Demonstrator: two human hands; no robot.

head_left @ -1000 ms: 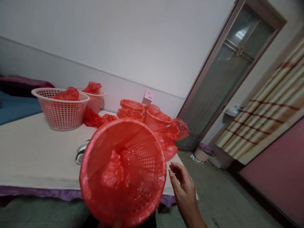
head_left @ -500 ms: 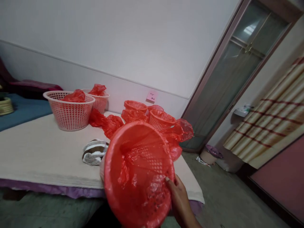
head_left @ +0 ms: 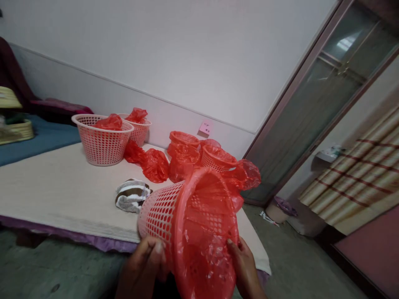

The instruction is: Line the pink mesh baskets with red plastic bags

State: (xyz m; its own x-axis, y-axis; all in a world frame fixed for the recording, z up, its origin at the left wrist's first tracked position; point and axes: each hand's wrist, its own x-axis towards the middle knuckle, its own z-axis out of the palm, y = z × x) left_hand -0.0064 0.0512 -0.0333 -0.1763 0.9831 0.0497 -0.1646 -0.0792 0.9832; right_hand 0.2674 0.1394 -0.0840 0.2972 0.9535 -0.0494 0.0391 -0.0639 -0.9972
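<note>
A pink perforated plastic basket (head_left: 160, 207) is tipped on its side with its mouth towards me. A red plastic bag (head_left: 207, 232) lines it and is folded over the rim. My right hand (head_left: 245, 265) grips the lined rim at the right, thumb on the bag inside. My left hand (head_left: 146, 261) is by the basket's lower left side, just behind the rim, its fingers curled together. Red film shows close to those fingertips, but what they pinch is hidden. Behind the basket's base lies a grey, white and brown striped cloth bundle (head_left: 132, 195).
On the cream-covered bed (head_left: 62, 187) stand a pink basket (head_left: 104, 143) and another basket (head_left: 139, 132), both with red bags inside. A crumpled red bag (head_left: 155, 165) lies beside them. Red-lined baskets (head_left: 215, 160) stand by the wall. A bin (head_left: 279, 209) is on the floor.
The basket has turned so its mouth faces more to the right and its pink side shows. My left hand has come into view at its lower left. My right hand still holds the rim.
</note>
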